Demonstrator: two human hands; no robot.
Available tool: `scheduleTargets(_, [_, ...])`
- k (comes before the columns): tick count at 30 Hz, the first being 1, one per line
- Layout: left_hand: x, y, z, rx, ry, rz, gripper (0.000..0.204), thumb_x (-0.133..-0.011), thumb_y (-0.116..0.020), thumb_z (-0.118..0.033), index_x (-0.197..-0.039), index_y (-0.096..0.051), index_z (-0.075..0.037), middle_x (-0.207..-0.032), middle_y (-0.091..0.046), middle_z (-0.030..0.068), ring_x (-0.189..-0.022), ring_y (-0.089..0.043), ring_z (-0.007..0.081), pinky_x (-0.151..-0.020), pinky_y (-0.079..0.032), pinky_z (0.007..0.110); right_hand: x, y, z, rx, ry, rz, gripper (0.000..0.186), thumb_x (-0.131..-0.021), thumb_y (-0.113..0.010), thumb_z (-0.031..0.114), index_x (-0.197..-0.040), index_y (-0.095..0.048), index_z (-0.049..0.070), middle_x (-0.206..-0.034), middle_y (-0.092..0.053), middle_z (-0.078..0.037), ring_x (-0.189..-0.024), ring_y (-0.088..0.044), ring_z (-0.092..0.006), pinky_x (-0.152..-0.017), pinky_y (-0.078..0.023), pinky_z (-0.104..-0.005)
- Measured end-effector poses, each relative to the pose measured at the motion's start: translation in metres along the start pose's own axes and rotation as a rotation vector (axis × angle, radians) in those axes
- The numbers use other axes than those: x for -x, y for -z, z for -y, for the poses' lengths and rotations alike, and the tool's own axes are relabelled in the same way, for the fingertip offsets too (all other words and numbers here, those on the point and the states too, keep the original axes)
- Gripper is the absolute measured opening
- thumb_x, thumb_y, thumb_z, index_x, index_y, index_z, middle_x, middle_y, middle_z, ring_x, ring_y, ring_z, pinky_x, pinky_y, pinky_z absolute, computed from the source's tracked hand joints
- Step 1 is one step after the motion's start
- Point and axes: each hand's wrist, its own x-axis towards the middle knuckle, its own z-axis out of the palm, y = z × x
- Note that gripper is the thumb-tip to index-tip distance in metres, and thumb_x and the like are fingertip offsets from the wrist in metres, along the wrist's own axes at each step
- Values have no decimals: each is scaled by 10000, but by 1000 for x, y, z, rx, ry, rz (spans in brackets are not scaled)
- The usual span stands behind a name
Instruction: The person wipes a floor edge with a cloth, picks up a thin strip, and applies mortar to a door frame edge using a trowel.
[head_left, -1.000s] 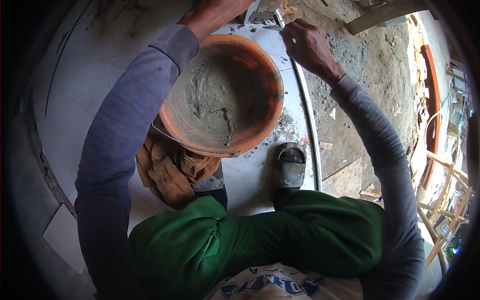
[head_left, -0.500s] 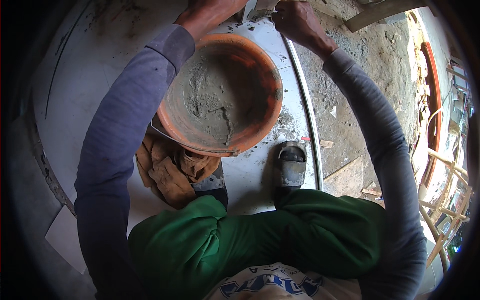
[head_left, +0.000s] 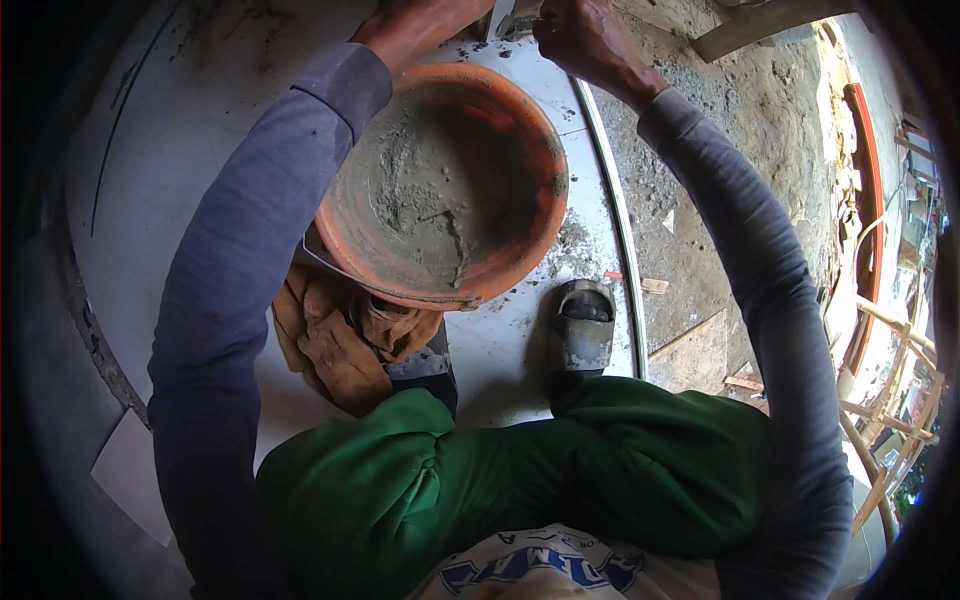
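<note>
Both my arms reach past an orange bucket (head_left: 545, 235) that holds wet grey mortar (head_left: 415, 190). At the far edge of the picture, my left hand (head_left: 425, 28) shows only its back and wrist; its fingers are cut off. My right hand (head_left: 592, 45) is closed, its fingers curled in beside a greyish flat piece (head_left: 520, 22) smeared with mortar. What the right hand grips, if anything, is hidden. The bucket's wire handle (head_left: 335, 270) hangs down on its near side.
A brown cloth (head_left: 340, 345) lies against the bucket's near left side. My sandalled foot (head_left: 587, 325) rests on white, mortar-spotted tiles (head_left: 500, 355). Past the tile edge (head_left: 612, 200) on the right is rough ground (head_left: 700, 190); a wooden board (head_left: 765, 28) juts in at the far right.
My right hand has shifted slightly left and farther away. The left hand and the bucket look almost the same.
</note>
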Motion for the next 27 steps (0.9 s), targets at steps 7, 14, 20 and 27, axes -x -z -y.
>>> scheduleTargets(7, [-1,5,2,-92,-14,31,581,-884,-834,-428,-1074,-657,92,-973,-722,322,-908,-737,458,-776,-593,491,11,21,5,-23,61,-183,192,-858,-694,128,-731,-644,-6,-729,-648,-210,-674,-670,-398,-604,-515,-493])
scheduleTargets(14, [3,4,1,-90,-48,-18,574,-879,-836,-426,-1067,-659,86,-941,-724,316,-898,-737,457,-770,-592,495,58,-21,15,-132,151,-85,120,-925,-709,115,-911,-686,-2,-861,-663,-182,-743,-684,-403,-679,-556,-485])
scheduleTargets(20, [0,4,3,-85,-66,-35,552,-880,-838,-412,-1040,-657,84,-941,-718,315,-879,-732,460,-772,-585,505,48,-39,17,-44,159,-54,156,-951,-692,154,-997,-661,9,-885,-657,-200,-776,-680,-438,-690,-562,-523])
scheduleTargets(27, [-1,0,7,-11,-66,0,544,-895,-833,-401,-1062,-654,85,-924,-714,305,-865,-730,445,-754,-582,494,14,-34,5,-31,168,-139,119,-883,-695,102,-881,-657,-11,-886,-665,-207,-780,-678,-442,-702,-560,-514])
